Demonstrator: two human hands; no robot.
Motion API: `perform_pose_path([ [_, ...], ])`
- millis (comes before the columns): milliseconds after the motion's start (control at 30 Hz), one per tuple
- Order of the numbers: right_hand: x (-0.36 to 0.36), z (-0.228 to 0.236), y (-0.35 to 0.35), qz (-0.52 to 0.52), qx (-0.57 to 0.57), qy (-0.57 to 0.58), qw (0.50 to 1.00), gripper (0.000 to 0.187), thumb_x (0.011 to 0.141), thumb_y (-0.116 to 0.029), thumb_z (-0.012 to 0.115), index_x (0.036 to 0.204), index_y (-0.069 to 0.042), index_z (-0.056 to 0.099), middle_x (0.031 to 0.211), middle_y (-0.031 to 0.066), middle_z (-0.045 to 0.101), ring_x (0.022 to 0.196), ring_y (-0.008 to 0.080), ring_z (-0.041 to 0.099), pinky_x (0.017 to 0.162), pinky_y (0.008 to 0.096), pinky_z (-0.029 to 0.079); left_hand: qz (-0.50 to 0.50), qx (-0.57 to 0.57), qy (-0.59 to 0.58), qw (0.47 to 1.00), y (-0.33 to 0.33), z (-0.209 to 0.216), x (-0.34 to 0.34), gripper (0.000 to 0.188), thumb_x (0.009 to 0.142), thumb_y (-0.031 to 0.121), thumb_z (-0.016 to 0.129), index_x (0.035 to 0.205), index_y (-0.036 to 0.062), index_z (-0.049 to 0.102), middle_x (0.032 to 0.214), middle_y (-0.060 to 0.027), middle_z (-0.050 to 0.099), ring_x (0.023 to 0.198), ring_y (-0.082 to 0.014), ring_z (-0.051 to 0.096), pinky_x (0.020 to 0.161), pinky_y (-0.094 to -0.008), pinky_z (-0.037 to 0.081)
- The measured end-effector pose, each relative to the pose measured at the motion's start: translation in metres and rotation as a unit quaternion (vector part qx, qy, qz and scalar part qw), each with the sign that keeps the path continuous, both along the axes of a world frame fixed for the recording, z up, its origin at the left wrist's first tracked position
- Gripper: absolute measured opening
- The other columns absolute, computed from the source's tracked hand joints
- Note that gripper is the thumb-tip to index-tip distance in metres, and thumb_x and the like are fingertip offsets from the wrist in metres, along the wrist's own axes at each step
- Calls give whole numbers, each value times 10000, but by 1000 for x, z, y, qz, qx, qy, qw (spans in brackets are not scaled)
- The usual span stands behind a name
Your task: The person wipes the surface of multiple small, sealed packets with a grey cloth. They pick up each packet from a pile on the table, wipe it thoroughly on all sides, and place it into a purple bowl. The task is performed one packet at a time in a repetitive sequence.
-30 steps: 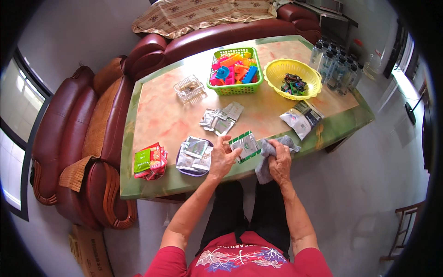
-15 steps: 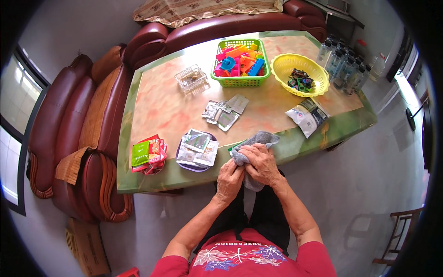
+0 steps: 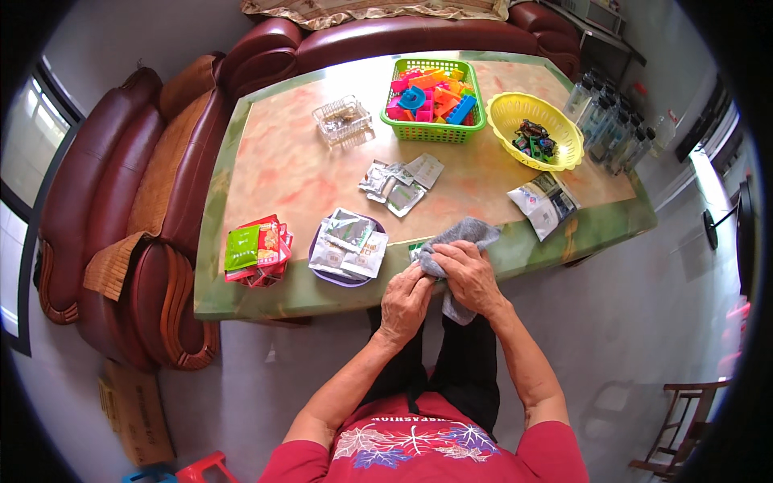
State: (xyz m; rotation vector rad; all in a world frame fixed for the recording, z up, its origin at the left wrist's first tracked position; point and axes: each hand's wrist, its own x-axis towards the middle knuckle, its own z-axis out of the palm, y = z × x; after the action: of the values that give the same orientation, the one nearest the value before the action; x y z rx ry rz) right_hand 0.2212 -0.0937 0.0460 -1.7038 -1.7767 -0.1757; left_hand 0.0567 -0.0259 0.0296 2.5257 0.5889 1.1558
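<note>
At the table's front edge, my right hand (image 3: 469, 279) has its fingers closed round a bunched grey cloth (image 3: 465, 233), part of which hangs down below the hands. My left hand (image 3: 406, 303) presses against it from the left, fingertips pinched at the cloth's lower side. A small green-and-white piece (image 3: 415, 251) peeks out left of the cloth; most of it is hidden. Left of my hands, a purple bowl (image 3: 313, 274) holds white and silver sachets (image 3: 349, 244). Farther left lies a pile of red packets with a green one (image 3: 243, 248) on top.
Silver sachets (image 3: 403, 197) lie mid-table. Behind them stand a clear plastic box (image 3: 342, 121), a green basket (image 3: 435, 135) of colourful blocks and a yellow bowl (image 3: 573, 154). A white-and-dark packet (image 3: 542, 205) lies at the right, with several bottles (image 3: 616, 133) beyond. Brown sofas border the left and far sides.
The view has shifted a little, so the table's things sit slightly differently in it. Both hands stay at the grey cloth, with only a slight change in how it is bunched.
</note>
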Motion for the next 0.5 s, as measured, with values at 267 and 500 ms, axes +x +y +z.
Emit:
perform_pose_path([
  [267, 5, 16, -27, 34, -65, 92, 993, 430, 705, -5, 621, 1120, -108, 655, 1194, 35, 656, 1065, 264, 579, 921, 376, 447, 28, -25, 23, 999, -13, 5, 10, 282, 797, -32, 613, 1076, -10, 584, 1168, -167, 574, 1124, -343, 552, 944, -420, 436],
  [500, 5, 17, -14, -57, 8, 605, 794, 232, 940, 0, 544, 1153, -19, 635, 1026, 16, 669, 894, 71, 582, 793, 231, 485, 22, -63, 69, 995, -36, 8, 16, 514, 788, 36, 626, 1292, 20, 525, 1335, -163, 503, 1231, -357, 473, 1031, -449, 360],
])
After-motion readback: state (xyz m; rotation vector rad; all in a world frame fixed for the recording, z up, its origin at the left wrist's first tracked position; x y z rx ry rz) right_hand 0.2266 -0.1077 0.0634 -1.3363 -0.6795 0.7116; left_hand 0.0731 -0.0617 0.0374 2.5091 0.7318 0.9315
